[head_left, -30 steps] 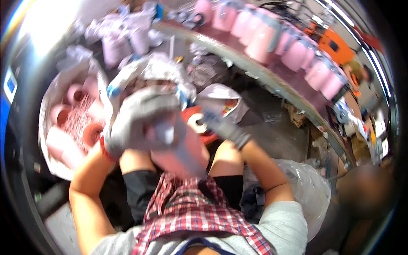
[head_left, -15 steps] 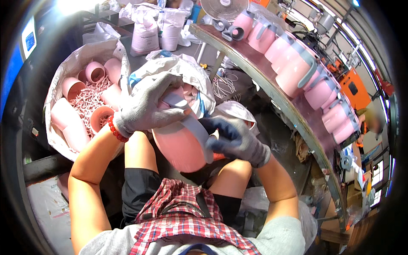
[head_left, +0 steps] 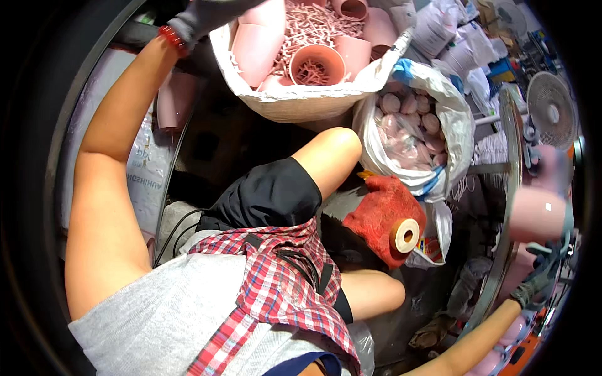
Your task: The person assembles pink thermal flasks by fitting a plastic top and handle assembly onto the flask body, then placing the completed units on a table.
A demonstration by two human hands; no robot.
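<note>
At the right edge, my right hand (head_left: 544, 276), in a dark glove, is closed at the grey handle of a pink jug (head_left: 536, 214) beside the table. The jug's handle side is blurred. My left hand (head_left: 210, 17), in a grey glove, reaches to the top edge beside a pink jug body (head_left: 256, 53) in the white sack (head_left: 295, 106). The frame edge and shadow hide its fingers, so its grip does not show. Other open pink bodies, one a round-mouthed cup (head_left: 316, 64), lie in that sack among pink plastic scraps.
A second white bag (head_left: 461, 119) holds several round pink pieces. Between my knees is a red cloth (head_left: 382, 216) with a cream ring (head_left: 407, 235). The table edge (head_left: 501, 250) runs along the right. A fan (head_left: 552, 106) stands beyond it; another pink piece (head_left: 177, 100) lies left.
My view has turned. Both hands were at a pink jug over my lap; now my left hand has left it for the sack, and my right hand is with a jug at the table.
</note>
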